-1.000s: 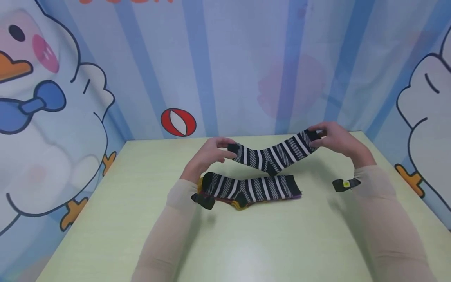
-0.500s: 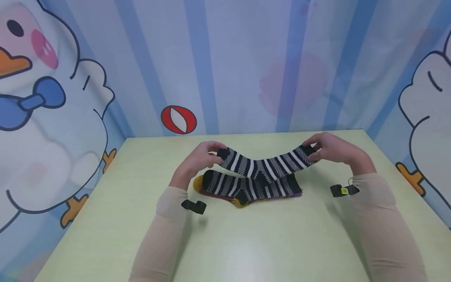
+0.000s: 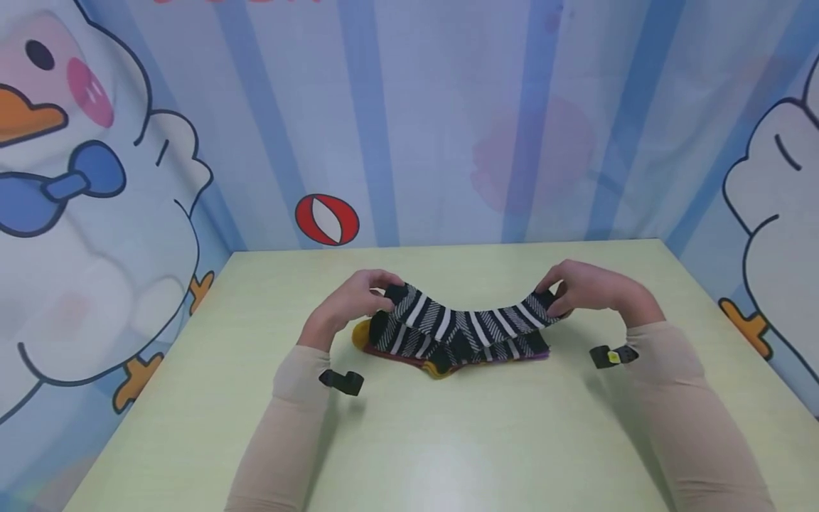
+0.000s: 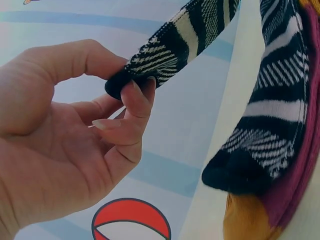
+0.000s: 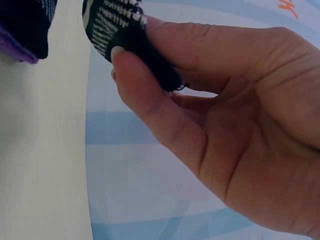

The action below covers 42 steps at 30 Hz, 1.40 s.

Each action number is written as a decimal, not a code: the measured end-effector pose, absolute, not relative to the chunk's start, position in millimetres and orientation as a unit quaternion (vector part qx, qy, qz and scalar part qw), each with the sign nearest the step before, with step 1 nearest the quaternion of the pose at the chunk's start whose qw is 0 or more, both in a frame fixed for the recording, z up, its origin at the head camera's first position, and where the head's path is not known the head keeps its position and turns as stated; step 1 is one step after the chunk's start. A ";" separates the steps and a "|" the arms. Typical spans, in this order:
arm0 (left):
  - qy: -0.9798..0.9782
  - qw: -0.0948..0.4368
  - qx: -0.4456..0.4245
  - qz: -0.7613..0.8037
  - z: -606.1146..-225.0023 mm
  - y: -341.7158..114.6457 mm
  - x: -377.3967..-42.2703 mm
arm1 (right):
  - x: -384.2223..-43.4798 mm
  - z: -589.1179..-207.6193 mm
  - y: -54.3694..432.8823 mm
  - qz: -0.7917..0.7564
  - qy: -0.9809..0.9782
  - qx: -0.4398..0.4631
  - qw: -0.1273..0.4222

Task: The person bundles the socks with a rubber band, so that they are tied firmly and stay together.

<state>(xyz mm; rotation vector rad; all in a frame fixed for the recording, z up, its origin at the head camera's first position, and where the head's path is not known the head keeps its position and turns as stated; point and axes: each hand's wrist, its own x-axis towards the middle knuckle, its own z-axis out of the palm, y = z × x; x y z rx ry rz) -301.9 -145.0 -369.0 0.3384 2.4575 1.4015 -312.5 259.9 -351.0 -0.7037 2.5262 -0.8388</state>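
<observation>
A black-and-white striped sock (image 3: 470, 328) hangs in a shallow sag between both hands. My left hand (image 3: 355, 297) pinches its black toe end, shown close up in the left wrist view. At the other end my right hand (image 3: 589, 286) pinches the black cuff between thumb and fingers. Below and partly behind it, a second striped sock (image 4: 270, 120) lies on top of a stack of socks. Mustard (image 4: 245, 215) and maroon (image 4: 300, 185) socks show under that one, and a purple edge (image 5: 17, 47) peeks out at the cuff side.
The pale yellow-green table (image 3: 435, 434) carries the stack near its middle. A blue-striped cloth backdrop (image 3: 435, 128) with printed white ducks stands along the table's back and sides. Each wrist wears a small black camera, the left one (image 3: 342, 382) hanging low over the table.
Both hands have come down and toward me with the held sock, the left also shifting left. The sock's middle now overlaps the stacked sock in the head view.
</observation>
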 end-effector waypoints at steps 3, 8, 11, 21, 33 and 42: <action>0.858 0.148 0.118 0.477 -371.6 -151.1 -302.0 | -311.7 -352.7 255.4 -0.294 0.899 -0.256 0.197; 0.866 0.150 0.116 0.462 -373.2 -161.9 -301.2 | -311.7 -354.5 247.7 -0.287 0.899 -0.268 0.194; 0.869 0.155 0.115 0.455 -373.4 -165.7 -300.2 | -312.6 -356.4 243.7 -0.285 0.898 -0.271 0.196; 0.875 0.170 0.112 0.439 -379.8 -166.3 -302.7 | -312.5 -362.8 235.5 -0.260 0.904 -0.270 0.205; 0.889 0.175 0.134 0.401 -386.1 -165.1 -306.5 | -313.0 -366.5 230.1 -0.248 0.901 -0.260 0.242; 0.900 0.186 0.111 0.379 -391.5 -163.0 -307.0 | -315.2 -372.7 232.1 -0.261 0.896 -0.234 0.273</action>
